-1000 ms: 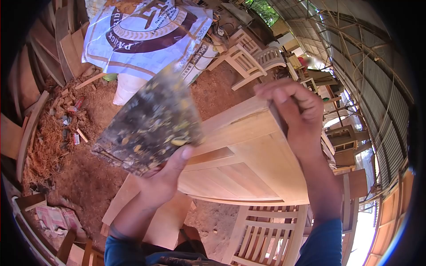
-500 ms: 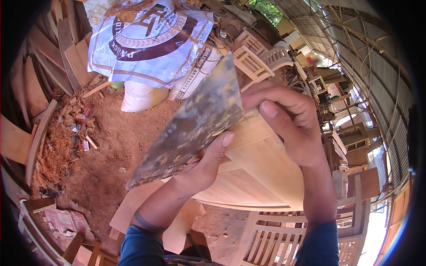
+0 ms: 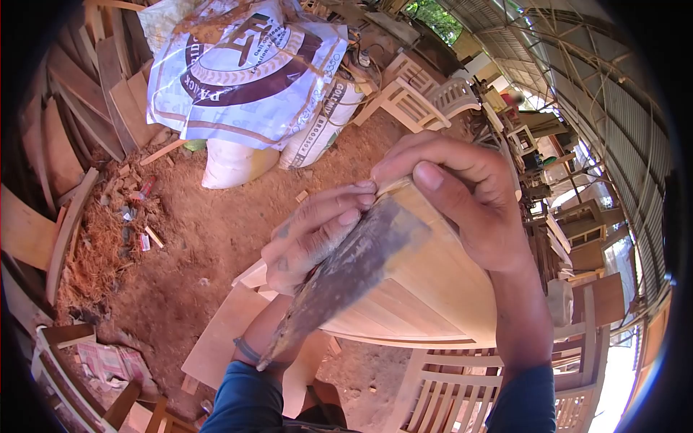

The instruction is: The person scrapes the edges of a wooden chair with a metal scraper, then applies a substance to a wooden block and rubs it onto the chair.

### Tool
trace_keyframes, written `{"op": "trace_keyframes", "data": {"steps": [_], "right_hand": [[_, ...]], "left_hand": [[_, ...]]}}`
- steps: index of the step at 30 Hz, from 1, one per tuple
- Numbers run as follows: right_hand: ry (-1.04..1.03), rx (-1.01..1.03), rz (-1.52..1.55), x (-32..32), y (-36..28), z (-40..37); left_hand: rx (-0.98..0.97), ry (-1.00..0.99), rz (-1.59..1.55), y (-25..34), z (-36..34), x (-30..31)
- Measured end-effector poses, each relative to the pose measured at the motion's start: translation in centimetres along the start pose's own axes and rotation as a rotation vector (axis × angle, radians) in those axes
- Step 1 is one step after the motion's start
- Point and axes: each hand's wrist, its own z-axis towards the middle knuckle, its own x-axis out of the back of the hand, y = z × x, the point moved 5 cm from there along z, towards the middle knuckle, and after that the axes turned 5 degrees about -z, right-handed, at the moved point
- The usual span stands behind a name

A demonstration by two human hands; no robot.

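My left hand [image 3: 310, 231] is closed on a thin, flat, dark-stained sheet [image 3: 339, 274] with worn, blotchy surfaces. The sheet tilts across the hand, its lower tip near my left wrist. Close by, my right hand [image 3: 469, 195] has its fingers curled and its thumb bent over the far corner of a pale wooden panel [image 3: 411, 303]. Whatever lies between those right fingers is hidden. The fingertips of both hands nearly meet above this corner. The panel is made of joined strips and lies under the sheet.
Stuffed sacks [image 3: 238, 162] under a printed plastic sheet [image 3: 249, 72] stand ahead. Wood offcuts [image 3: 94, 94] lean at the left beside shavings [image 3: 101, 252]. Slatted wooden furniture [image 3: 455, 382] is at the lower right, and chairs [image 3: 411, 101] stand farther back.
The dark sheet has swung down and now lies lower and more edge-on. My left hand has moved up and turned, its fingertips now near my right hand, which stays almost in place.
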Motion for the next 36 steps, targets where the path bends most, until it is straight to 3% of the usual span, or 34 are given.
{"op": "trace_keyframes", "data": {"steps": [4,16,19,36], "right_hand": [[0.007,-0.032,0.046,-0.1,0.2,0.0],[0.01,-0.046,0.051,0.3,0.7,-0.1],[0.015,-0.05,0.053,0.4,0.8,0.0],[0.023,-0.077,0.066,0.4,0.8,0.1]], "left_hand": [[-0.111,-0.066,0.039,0.4,0.2,0.3],[-0.184,-0.061,-0.042,0.0,0.7,0.1],[-0.067,-0.145,0.029,0.2,1.4,0.1],[0.176,-0.1,-0.039,-0.9,1.2,0.4]]}}
